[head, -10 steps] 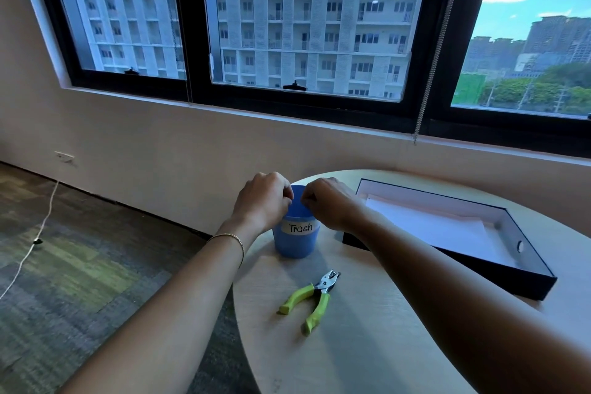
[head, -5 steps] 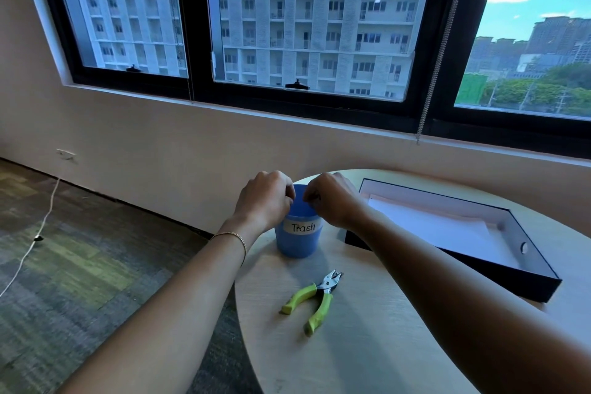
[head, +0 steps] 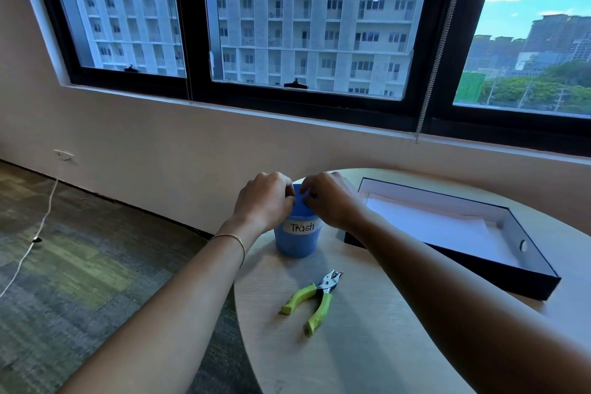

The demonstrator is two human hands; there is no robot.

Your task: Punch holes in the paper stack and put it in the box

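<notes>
Apparently tidying up: left hand (head: 263,198) and right hand (head: 331,198) bunched over the blue Trash cup (head: 297,238), fingers curled; any pinched scrap cannot be told. Paper (head: 428,227) already lying in the box (head: 499,278), punch (head: 311,299) idle on the desk (head: 367,345). Next, probably just letting go over the cup's mouth.

Fingertips of left hand (head: 263,198) and right hand (head: 329,198) curled out of sight over the cup (head: 297,241) mouth; anything pinched there hidden. Cup rim mostly covered. Table (head: 367,345) cut off at bottom and right edges. Paper (head: 428,227) in box (head: 499,278) too pale to show holes.
</notes>
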